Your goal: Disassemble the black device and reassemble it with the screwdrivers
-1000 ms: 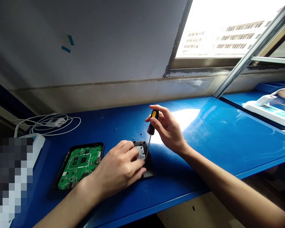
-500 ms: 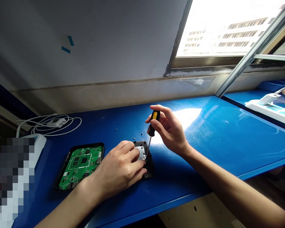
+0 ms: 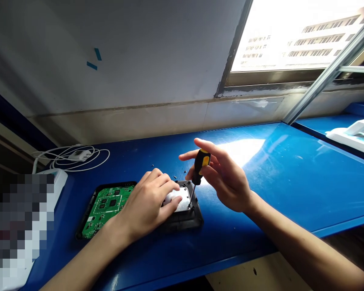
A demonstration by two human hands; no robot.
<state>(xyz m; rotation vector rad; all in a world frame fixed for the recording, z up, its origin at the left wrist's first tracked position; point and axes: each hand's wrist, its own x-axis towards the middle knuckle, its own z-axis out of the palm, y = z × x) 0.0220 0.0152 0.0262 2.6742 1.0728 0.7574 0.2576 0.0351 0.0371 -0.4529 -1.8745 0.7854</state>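
My right hand (image 3: 229,180) pinches a black-and-yellow screwdriver (image 3: 202,165) by its handle, index finger raised. Its shaft slants down, the tip at the right edge of a silvery metal plate (image 3: 183,203). That plate lies inside a black plastic cover (image 3: 186,220) on the blue table. From the left, my left hand (image 3: 147,200) holds the cover, with thumb and index fingertip on the plate and the other fingers bent at the far side. Part of the cover is hidden under this hand. Several small screws (image 3: 175,177) lie just behind the cover.
A green circuit board (image 3: 104,214) in a black shell lies left of my left hand, partly covered by it. A coiled white cable (image 3: 79,155) is at the back left. A white-edged, pixelated object (image 3: 59,178) stands at the left. At the far right is a white power strip (image 3: 348,135).
My left hand has shifted left on the cover, uncovering more of it and the plate. The screwdriver leans more to the right, and my right hand's fingers have spread. The view has turned slightly left.
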